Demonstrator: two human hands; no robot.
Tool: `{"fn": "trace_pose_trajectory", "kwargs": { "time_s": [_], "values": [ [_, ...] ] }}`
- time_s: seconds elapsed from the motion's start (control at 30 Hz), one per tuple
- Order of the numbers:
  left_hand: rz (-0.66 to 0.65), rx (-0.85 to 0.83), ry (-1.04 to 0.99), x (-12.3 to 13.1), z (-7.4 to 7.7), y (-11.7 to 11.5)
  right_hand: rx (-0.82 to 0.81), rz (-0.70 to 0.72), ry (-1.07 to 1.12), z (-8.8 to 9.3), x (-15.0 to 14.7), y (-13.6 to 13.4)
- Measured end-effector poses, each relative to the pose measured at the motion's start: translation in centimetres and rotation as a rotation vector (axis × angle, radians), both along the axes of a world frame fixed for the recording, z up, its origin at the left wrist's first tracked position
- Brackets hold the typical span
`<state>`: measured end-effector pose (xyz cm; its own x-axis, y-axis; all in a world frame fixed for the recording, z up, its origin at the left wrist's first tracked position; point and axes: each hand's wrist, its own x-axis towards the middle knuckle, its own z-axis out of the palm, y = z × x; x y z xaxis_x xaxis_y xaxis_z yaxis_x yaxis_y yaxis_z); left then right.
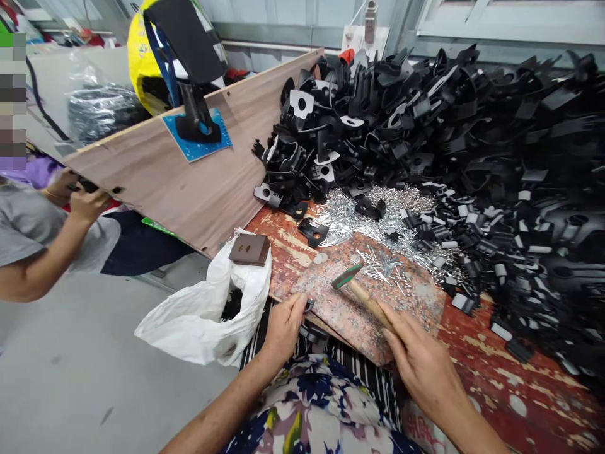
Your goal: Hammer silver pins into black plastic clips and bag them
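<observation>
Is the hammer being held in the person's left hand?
No, the right hand grips the hammer, while the left hand pinches a small dark piece.

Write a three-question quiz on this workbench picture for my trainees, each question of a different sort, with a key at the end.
1. Which hand grips the hammer?
2. True or false: in the picture, the white sack is to the right of the stone slab.
3. Fill the gap: scattered on the slab are thin metal ____.

Key:
1. The right hand.
2. False; the sack is to the left of the slab.
3. Pins.
</observation>
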<state>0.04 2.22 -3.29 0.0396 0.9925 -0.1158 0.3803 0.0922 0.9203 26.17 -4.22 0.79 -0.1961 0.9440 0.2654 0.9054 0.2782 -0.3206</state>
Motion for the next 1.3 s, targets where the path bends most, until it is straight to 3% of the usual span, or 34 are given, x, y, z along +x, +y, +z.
{"fn": "trace_pose_trajectory", "kwargs": {
  "time_s": [0.13, 0.27, 0.33, 0.47, 0.57, 0.67, 0.8, 0.97, 1.17, 1.3],
  "values": [
    [-0.021, 0.016, 0.039, 0.1, 0.2, -0.2, -0.032, -0.058, -0.216, -1.0, 0.7, 0.9],
    [-0.036, 0.04, 0.086, 0.3, 0.4, -0.2, -0.018, -0.21, -0.426, -0.9, 1.8, 2.3],
    [-0.034, 0.048, 0.101, 0.4, 0.5, -0.2, -0.014, -0.21, -0.354, -0.5, 2.2, 2.6],
    [-0.014, 0.066, 0.137, 0.4, 0.6, -0.1, -0.056, 0.041, -0.043, 1.1, 1.7, 1.7],
    [0.0, 0.079, 0.161, 0.4, 0.5, 0.1, -0.022, 0.139, 0.029, 2.4, 0.4, 0.8],
    [0.002, 0.09, 0.18, 0.3, 0.4, 0.1, 0.069, 0.154, 0.067, 2.6, -0.6, 0.4],
    [-0.01, 0.096, 0.195, 0.1, 0.2, 0.2, 0.069, 0.188, -0.056, 1.9, -1.0, 0.4],
    [-0.024, 0.091, 0.196, 0.1, 0.2, 0.1, 0.151, 0.119, -0.03, 1.9, -0.7, -0.3],
    [-0.009, 0.084, 0.173, 0.1, 0.3, 0.1, 0.035, 0.172, -0.078, 0.9, -1.1, 0.1],
    [-0.007, 0.072, 0.126, 0.1, 0.4, 0.1, 0.115, 0.113, 0.016, 1.1, -1.2, -0.2]
  ]
}}
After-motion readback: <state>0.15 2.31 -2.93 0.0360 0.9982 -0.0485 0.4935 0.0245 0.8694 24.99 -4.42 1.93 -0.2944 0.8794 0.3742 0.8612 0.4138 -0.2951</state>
